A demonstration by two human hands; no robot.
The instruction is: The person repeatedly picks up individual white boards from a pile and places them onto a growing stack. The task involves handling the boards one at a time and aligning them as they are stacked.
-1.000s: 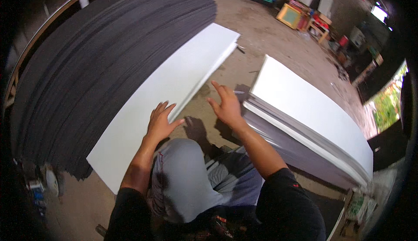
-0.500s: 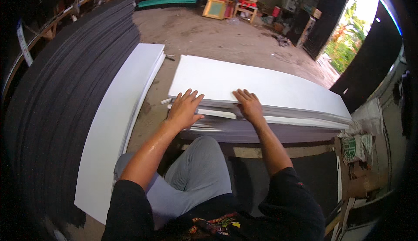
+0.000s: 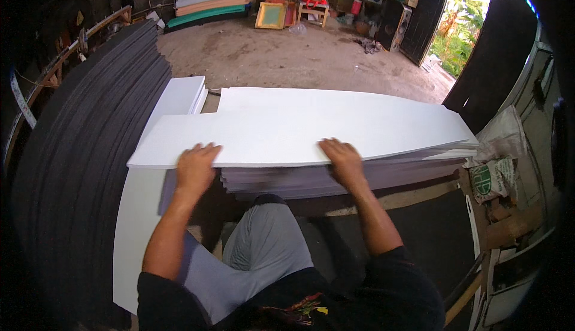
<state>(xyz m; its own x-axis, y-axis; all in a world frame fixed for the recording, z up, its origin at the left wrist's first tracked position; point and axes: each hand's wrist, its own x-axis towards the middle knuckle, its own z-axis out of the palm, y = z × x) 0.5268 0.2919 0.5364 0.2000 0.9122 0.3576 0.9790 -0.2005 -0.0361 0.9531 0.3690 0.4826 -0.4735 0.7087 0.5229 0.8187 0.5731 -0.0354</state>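
Note:
A long white sheet [image 3: 251, 142] lies at a slant on top of a stack of grey-white sheets [image 3: 287, 182] in front of me, its left end jutting out past the stack. My left hand [image 3: 197, 166] grips the near edge of that sheet toward its left end, fingers over the top and thumb hidden. Farther right along the same edge, my right hand [image 3: 342, 160] holds it with its fingers also on top. The overhanging end reaches above a second pile of white sheets [image 3: 133, 235] on my left and covers part of it.
A tall stack of black sheets [image 3: 78, 133] rises at the left. On the right are a dark mat [image 3: 413, 229] and a sack [image 3: 491, 181]. Rolled or folded sheets [image 3: 212, 0], a framed panel [image 3: 271, 16] and a small stool [image 3: 314, 12] stand far back, near an open doorway [image 3: 461, 32].
The top white sheet has slid left and toward me, off line with the stack. My left hand has moved left and down with it; my right hand has shifted slightly toward me.

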